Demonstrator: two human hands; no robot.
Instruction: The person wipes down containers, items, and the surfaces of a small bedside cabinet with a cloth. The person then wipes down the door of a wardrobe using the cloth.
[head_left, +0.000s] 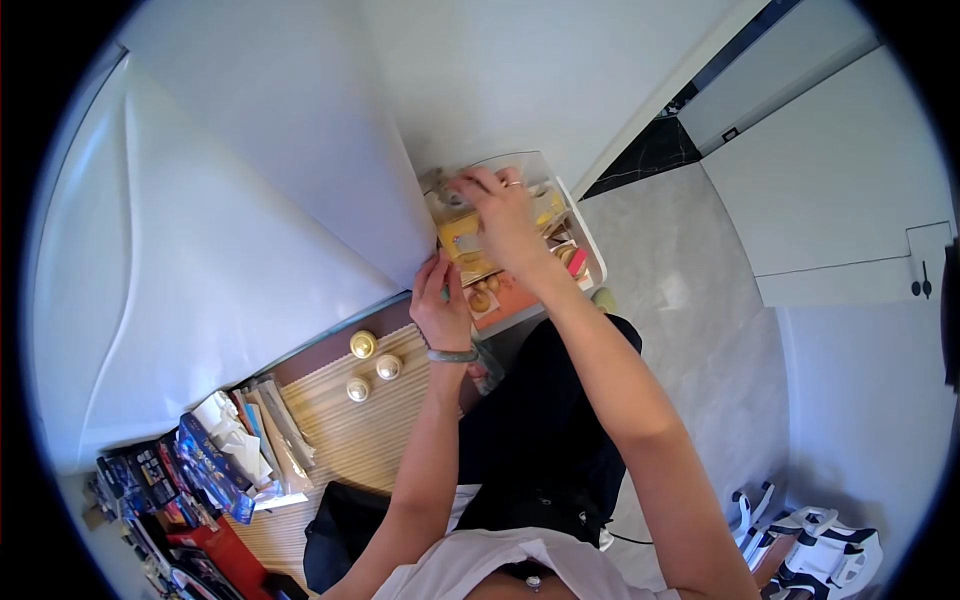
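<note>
A clear plastic bin (598, 252) with a white rim stands near the wall, filled with yellow packets (462, 236), an orange-red sheet (512, 298) and small round items. My right hand (508, 215) reaches over the bin, its fingers bent down at a clear bag near the back; whether they grip it cannot be made out. At the bin's left edge is my left hand (440, 298), fingers drawn together beside the yellow packet, with a green bangle (452, 355) on the wrist. What its fingertips hold, if anything, is too small to name.
Three round knobs (388, 367) lie on a ribbed wooden surface (350, 440) at the left. Packets and papers (270, 435), boxes (205, 465) and a black bag (340, 530) are nearby. White walls border the bin. A white wheeled object (820, 550) stands at the lower right.
</note>
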